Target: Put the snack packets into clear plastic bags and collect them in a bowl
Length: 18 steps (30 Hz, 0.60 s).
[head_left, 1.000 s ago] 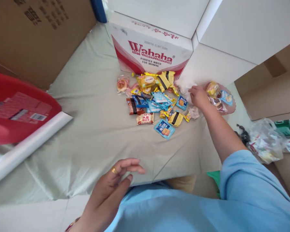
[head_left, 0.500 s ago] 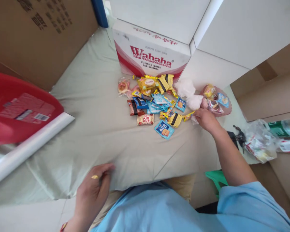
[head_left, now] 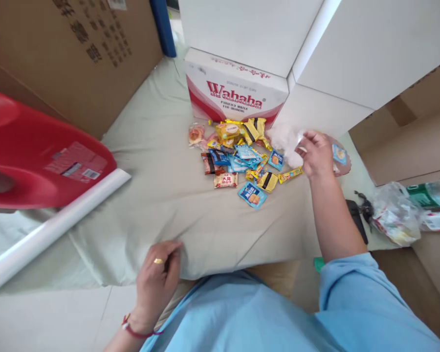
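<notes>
My right hand [head_left: 316,152] is raised by the snack pile with its fingers pinched on a thin, whitish see-through plastic bag [head_left: 289,146]. Behind that hand, a pink plate [head_left: 346,164] holding a light-blue packet [head_left: 339,153] is mostly hidden. A long yellow packet [head_left: 290,175] lies just left of my right wrist. At the front edge of the cloth rests my left hand [head_left: 160,269], fingers curled in and a gold ring on one; nothing shows in it. Between the hands spread several wrapped snacks: blue packets [head_left: 252,194], yellow ones [head_left: 267,181] and a cream one [head_left: 226,180].
A Wahaha water carton [head_left: 238,95] stands behind the snacks, against white boxes [head_left: 249,29]. On the left are a red plastic container [head_left: 47,151], a white roll [head_left: 58,230] and a big cardboard box [head_left: 73,63]. A bag of wrappers [head_left: 394,215] and bottles [head_left: 430,193] lie at right.
My right hand has lifted from the cloth and moved up with the plastic bag, now covering much of the plate. The camera view has shifted; my left hand stays at the edge.
</notes>
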### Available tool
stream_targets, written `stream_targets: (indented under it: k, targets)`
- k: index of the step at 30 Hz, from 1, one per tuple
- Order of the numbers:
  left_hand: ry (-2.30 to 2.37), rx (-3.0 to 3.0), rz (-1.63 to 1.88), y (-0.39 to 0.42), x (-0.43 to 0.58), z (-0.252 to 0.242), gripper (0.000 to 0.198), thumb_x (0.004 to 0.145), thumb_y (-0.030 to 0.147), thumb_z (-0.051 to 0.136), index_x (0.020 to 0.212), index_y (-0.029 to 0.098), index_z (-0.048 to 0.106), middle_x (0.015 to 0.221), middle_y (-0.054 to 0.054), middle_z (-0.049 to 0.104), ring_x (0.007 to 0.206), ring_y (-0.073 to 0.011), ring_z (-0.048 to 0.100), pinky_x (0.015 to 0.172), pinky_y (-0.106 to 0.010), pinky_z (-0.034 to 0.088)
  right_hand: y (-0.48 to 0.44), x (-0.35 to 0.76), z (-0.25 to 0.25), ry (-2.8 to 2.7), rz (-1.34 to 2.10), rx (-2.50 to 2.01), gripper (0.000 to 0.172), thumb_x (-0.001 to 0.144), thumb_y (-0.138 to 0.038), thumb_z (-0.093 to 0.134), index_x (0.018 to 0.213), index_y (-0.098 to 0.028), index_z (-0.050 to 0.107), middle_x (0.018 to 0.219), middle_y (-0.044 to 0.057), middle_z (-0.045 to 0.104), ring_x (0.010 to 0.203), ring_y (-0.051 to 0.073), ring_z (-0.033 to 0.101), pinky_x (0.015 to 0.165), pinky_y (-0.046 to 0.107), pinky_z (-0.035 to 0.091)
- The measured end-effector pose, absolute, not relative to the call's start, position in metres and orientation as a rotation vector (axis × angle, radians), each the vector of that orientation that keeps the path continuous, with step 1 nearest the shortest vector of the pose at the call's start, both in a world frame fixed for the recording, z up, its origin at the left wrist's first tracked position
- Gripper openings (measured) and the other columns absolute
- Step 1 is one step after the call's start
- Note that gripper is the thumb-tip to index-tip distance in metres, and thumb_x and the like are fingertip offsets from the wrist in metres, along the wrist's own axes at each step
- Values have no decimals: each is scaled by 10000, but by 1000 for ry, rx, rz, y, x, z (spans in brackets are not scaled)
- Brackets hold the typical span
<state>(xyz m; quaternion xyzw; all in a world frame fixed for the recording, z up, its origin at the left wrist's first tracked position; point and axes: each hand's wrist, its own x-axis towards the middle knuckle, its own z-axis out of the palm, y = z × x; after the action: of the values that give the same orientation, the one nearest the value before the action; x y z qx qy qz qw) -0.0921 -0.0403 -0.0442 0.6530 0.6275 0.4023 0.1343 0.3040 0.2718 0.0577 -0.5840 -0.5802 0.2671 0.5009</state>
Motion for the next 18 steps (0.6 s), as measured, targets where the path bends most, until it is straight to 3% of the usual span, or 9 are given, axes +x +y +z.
stream_targets:
  k: [3,9,11,13,16,18]
  targets:
    - [1776,1528,1176,-34,-79,-23,170,989,331,585,998,227,719,1007,-66,718,956,-221,694,859,-349,562,211,269,34,-1430,914,-1282,294,836,-505,734,1016,-280,673,973,31,737,868,231,712,746,380,596]
    - [1245,814,1064,15,-19,14,516,895,659,656,1142,207,648,1120,-103,688,869,-203,690,565,-257,527,95,211,5,-1554,1001,-1199,117,925,-392,687,973,-328,773,1002,24,771,961,256,720,887,444,586]
    - [1197,754,990,29,-2,16,556,788,616,787,1126,197,649,1117,-100,689,868,-203,683,557,-251,519,76,200,5,-1603,974,-1168,129,951,-377,663,959,-352,789,991,24,770,983,263,717,915,462,579]
    - [1194,771,967,37,6,12,454,730,511,850,990,181,678,980,-67,700,821,-179,654,611,-248,513,65,197,6,-1595,957,-1173,143,963,-383,653,948,-365,795,984,29,768,984,268,715,919,471,579]
    - [1216,739,1048,38,4,1,304,727,425,829,788,180,661,730,4,628,684,-125,559,649,-244,466,58,208,-1,-1448,940,-1221,133,953,-399,662,963,-348,784,1008,40,764,989,267,714,912,458,580]
    - [1230,661,1114,35,-2,-5,308,701,416,839,768,181,653,680,29,590,639,-106,506,632,-239,425,55,220,-10,-1337,956,-1247,124,922,-410,688,961,-324,768,992,46,759,960,263,715,870,436,587]
